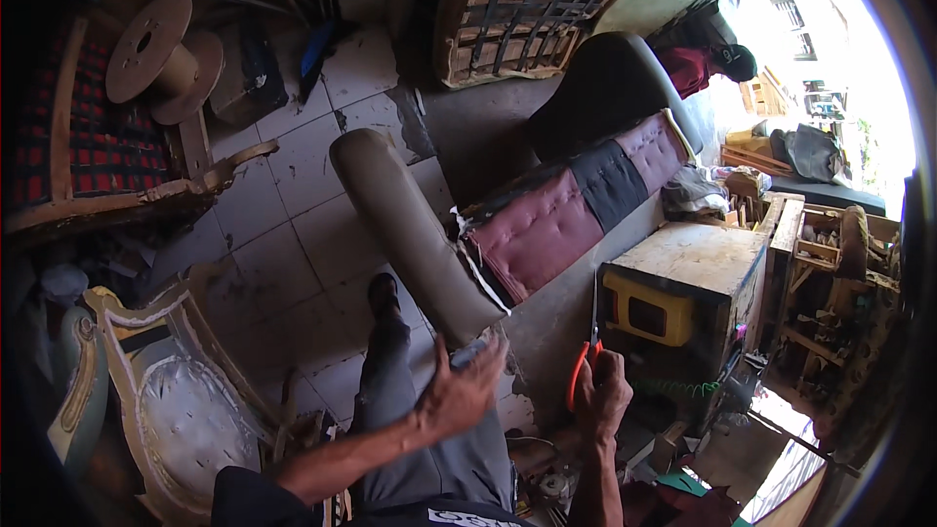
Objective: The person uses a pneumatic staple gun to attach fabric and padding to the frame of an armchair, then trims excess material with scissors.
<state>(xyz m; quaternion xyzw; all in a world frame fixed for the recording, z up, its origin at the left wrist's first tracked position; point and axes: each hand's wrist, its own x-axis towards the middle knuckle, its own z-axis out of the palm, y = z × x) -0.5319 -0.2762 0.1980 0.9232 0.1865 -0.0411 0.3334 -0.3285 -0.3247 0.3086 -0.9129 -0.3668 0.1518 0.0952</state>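
Observation:
My right hand (603, 396) grips a pair of scissors (581, 371) by its orange handles, with the long metal blades pointing away from me. Fingers stretched out, my left hand (465, 388) is at the near end of a grey-brown padded sofa arm (405, 224); whether it touches the cover I cannot tell. Pale raw fabric shows along the arm's lower edge. Beyond the arm runs the sofa's maroon tufted part (535, 239) with a black panel (607, 183) in it. A dark padded arm (605, 88) stands at its far end.
Right of the scissors stands a worn box-like table (688, 254) with a yellow-framed thing in its side. Chair frames (200, 410) and a wooden spool (151, 59) crowd the left. A webbed frame (547, 5) leans at the back. A person in maroon (686, 68) is beyond the sofa.

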